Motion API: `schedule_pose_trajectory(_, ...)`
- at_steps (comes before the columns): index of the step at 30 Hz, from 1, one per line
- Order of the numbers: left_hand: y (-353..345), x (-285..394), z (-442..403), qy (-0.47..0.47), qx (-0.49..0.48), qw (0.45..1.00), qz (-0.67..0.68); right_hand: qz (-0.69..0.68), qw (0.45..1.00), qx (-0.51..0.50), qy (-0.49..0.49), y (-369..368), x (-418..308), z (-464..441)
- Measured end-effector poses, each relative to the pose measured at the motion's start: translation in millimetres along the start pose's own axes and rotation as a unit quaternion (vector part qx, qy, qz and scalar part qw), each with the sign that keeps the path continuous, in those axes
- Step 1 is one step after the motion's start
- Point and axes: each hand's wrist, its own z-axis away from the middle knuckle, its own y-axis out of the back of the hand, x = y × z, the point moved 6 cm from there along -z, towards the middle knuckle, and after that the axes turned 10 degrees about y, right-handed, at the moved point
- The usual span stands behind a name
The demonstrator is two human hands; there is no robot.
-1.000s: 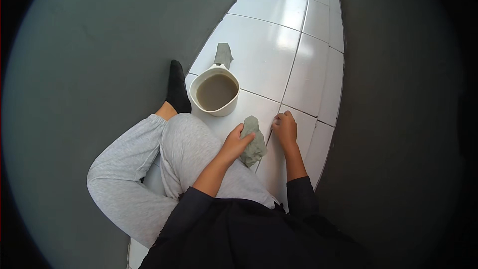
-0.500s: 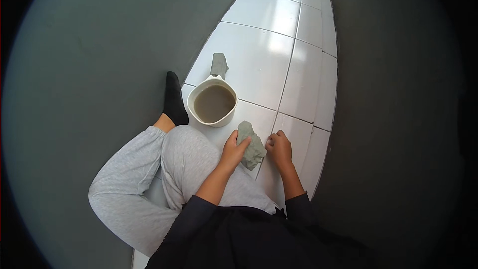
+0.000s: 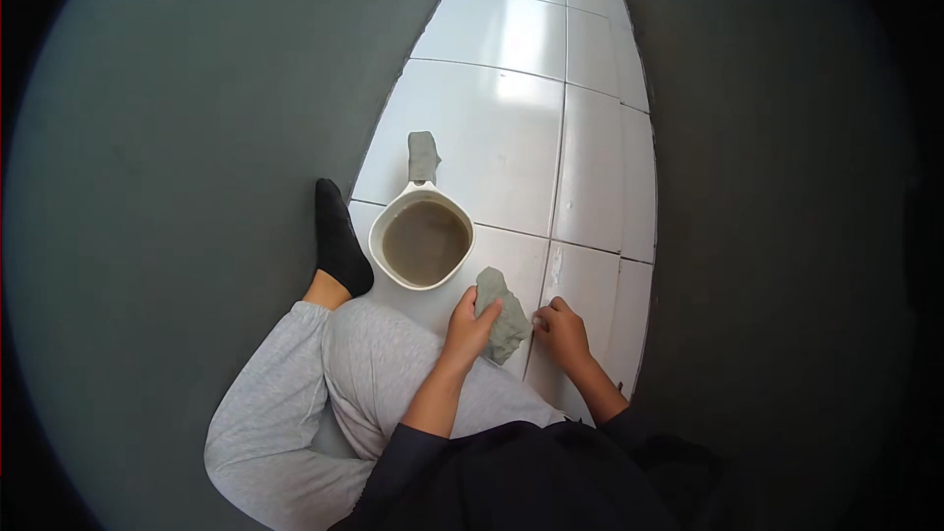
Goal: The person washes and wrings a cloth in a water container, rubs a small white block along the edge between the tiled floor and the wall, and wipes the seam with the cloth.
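Note:
My left hand (image 3: pixel 468 326) grips a flat, uneven lump of grey-green clay (image 3: pixel 505 326), thumb on top, above my lap. At the clay's right edge is my right hand (image 3: pixel 562 330), its fingers curled into a pinch. Whether they hold a bit of clay or anything else is too small to make out. Beyond the left hand stands a white pot-shaped container (image 3: pixel 472 244) filled with murky brownish water (image 3: pixel 426 243). A second, blocky piece of grey clay (image 3: pixel 423 155) rests just behind it, touching or nearly touching its far rim.
White glossy floor tiles (image 3: pixel 501 138) run away between two dark grey walls (image 3: pixel 197 88). My bent leg in light grey trousers (image 3: pixel 379 354) and a black-socked foot (image 3: pixel 339 236) lie left of the container. A whitish smear (image 3: pixel 557 265) marks the tile ahead of my right hand.
The view has shifted, so the container, clay and hands appear lower. My left hand keeps its hold on the clay, and my right hand stays pinched close to the clay's right edge.

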Motion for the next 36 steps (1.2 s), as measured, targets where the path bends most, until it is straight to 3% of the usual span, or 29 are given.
schedule_pose_trajectory(3, -10, 0, 2, 0.001, -0.008, 1.0, 0.02, 0.002, 0.999, 0.042, 0.007, 3, -2, 1)
schedule_pose_trajectory(9, -5, -5, 2, 0.012, -0.006, 1.0, 0.007, 0.012, 0.99, 0.14, -0.005, 25, 28, -91)
schedule_pose_trajectory(12, -5, 0, 3, 0.002, 0.004, 1.0, 0.026, 0.03, 0.993, 0.111, -0.009, 29, 31, -93)
schedule_pose_trajectory(19, -5, 1, 9, -0.03, 0.046, 0.998, 0.034, -0.021, 0.999, 0.024, -0.007, 2, -14, 21)
schedule_pose_trajectory(26, 3, -1, 12, -0.031, 0.073, 0.995, 0.064, -0.004, 0.99, 0.14, -0.003, 23, 25, -71)
schedule_pose_trajectory(29, 5, -1, 11, -0.025, 0.08, 0.995, 0.062, 0.025, 0.992, 0.12, -0.015, 26, 34, -89)
schedule_pose_trajectory(36, 1, -3, 16, -0.01, 0.082, 0.992, 0.095, -0.017, 0.999, 0.022, -0.016, 0, -15, 32)
